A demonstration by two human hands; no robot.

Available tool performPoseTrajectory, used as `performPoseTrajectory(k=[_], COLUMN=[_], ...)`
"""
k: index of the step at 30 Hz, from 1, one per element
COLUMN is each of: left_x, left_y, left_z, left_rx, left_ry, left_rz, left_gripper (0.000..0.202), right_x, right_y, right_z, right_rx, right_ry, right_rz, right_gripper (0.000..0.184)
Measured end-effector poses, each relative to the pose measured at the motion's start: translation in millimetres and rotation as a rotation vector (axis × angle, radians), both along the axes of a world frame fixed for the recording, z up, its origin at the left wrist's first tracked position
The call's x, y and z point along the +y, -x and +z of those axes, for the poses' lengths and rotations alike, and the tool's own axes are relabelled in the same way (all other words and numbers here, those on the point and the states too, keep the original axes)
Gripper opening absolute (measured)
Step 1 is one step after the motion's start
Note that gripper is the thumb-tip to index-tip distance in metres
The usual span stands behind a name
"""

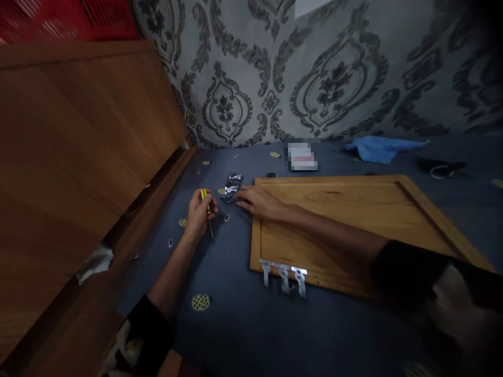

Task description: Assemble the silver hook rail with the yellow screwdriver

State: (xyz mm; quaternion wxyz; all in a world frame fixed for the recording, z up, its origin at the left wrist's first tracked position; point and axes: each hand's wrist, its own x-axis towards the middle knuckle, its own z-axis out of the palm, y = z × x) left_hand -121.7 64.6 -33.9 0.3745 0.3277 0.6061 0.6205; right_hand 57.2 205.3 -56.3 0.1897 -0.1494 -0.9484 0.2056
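A yellow-and-black screwdriver (208, 205) is gripped in my left hand (199, 210), its thin shaft pointing down toward the blue patterned cloth. Just right of it, my right hand (257, 201) reaches over the left edge of a framed wooden door panel (346, 207). Its fingers are stretched out, with the tips at a small cluster of metal hinges (233, 184); whether they touch one I cannot tell. Three more metal hinges (283, 275) lie in a row over the panel's near left edge, their arms projecting past it. My right forearm crosses above the panel.
A wooden cabinet (86, 120) stands along the left, with a red plastic basket (70, 21) on top. Beyond the panel lie a blurred white box (302, 157), a blue cloth (379, 149) and a dark object (440, 167). Patterned wallpaper (271, 73) covers the wall behind.
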Motion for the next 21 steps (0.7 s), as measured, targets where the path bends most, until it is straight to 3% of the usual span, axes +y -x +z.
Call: performPoseTrajectory(k=[4, 7, 13, 17, 21], left_x=[-7, -7, -16, -30, -48], left_y=[-2, -6, -32, -57, -94], left_z=[-6.2, -0.9, 26.2, 44.2, 62.8], left_rx=[-0.048, -0.074, -0.087, -0.069, -0.084], left_ry=[-0.006, -0.061, -0.247, -0.441, -0.478], left_rz=[0.013, -0.009, -0.088, -0.187, -0.288], left_gripper=[0.037, 0.020, 0.029, 0.037, 0.034], right_x=[-6, -21, -83, -115, -135], right_y=[-5, -29, -96, -137, -165], right_z=[3.8, 10.7, 22.6, 20.5, 13.8], right_rx=[0.045, 0.108, 0.243, 0.285, 0.265], right_ry=[0.071, 0.121, 0.188, 0.196, 0.205], right_rz=[-0.031, -0.082, -0.165, -0.209, -0.241], right_gripper=[0.041, 0.020, 0.024, 0.024, 0.023])
